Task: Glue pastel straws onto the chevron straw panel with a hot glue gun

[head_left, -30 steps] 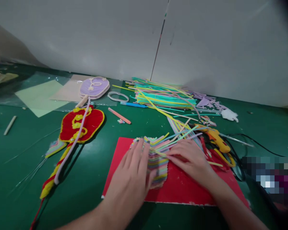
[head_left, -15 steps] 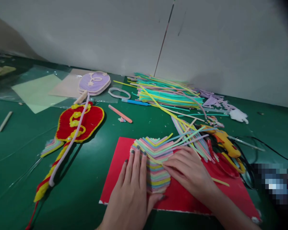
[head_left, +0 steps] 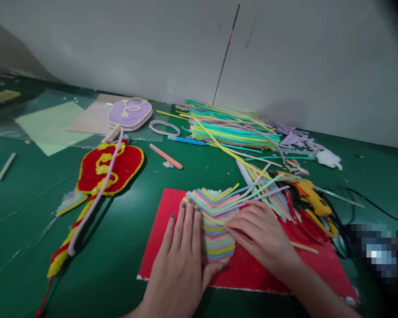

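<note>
A striped piece (head_left: pixel 218 242) made of pastel strips in V-shaped rows lies on a red board (head_left: pixel 252 274). My left hand (head_left: pixel 182 256) rests flat with fingers stretched over its left side, the thumb near its lower edge. My right hand (head_left: pixel 258 236) has its fingers bent together, pinching a yellow strip (head_left: pixel 212 219) at the middle of the piece. That strip passes under the hand and its far end comes out on the right. Loose strip ends fan out above the right hand.
Behind lies a pile of coloured strips (head_left: pixel 232 128). A yellow glue gun (head_left: pixel 313 198) and red-handled pliers (head_left: pixel 313 227) are at the right. A red fan (head_left: pixel 111 170) and a purple fan (head_left: pixel 130 115) lie left, with a pink marker (head_left: pixel 166 156) and blue pen (head_left: pixel 186 141).
My left hand has shifted very slightly left. The right hand keeps its pinch, and the yellow strip's right end has moved a little to the right.
</note>
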Tool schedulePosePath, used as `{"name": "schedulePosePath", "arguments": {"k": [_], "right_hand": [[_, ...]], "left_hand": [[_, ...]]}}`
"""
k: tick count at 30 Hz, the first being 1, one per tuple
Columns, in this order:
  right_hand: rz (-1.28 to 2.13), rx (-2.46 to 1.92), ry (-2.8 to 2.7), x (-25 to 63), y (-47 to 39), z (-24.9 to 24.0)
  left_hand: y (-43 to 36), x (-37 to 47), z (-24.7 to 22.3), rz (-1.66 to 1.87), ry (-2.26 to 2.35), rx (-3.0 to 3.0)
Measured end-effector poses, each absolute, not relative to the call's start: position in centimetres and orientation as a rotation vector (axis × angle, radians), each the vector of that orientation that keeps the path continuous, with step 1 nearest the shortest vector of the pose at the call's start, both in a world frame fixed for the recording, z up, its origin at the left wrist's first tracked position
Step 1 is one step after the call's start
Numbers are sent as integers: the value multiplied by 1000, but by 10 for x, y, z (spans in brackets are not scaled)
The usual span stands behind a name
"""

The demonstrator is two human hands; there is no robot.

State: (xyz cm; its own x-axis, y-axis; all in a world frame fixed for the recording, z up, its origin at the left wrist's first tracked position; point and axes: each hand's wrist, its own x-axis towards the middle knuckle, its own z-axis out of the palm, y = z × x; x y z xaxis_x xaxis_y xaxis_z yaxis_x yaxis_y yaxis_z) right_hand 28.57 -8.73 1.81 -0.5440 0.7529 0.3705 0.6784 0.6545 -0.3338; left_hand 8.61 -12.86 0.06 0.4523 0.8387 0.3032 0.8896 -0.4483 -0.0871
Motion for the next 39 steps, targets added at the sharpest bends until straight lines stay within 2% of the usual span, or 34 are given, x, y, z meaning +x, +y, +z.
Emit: {"name": "schedulePosePath", "arguments": {"k": [39], "right_hand": [[215, -1150, -2357, 284, -86, 16]], "left_hand": [[-122, 86, -1, -289, -1513, -2510]]}}
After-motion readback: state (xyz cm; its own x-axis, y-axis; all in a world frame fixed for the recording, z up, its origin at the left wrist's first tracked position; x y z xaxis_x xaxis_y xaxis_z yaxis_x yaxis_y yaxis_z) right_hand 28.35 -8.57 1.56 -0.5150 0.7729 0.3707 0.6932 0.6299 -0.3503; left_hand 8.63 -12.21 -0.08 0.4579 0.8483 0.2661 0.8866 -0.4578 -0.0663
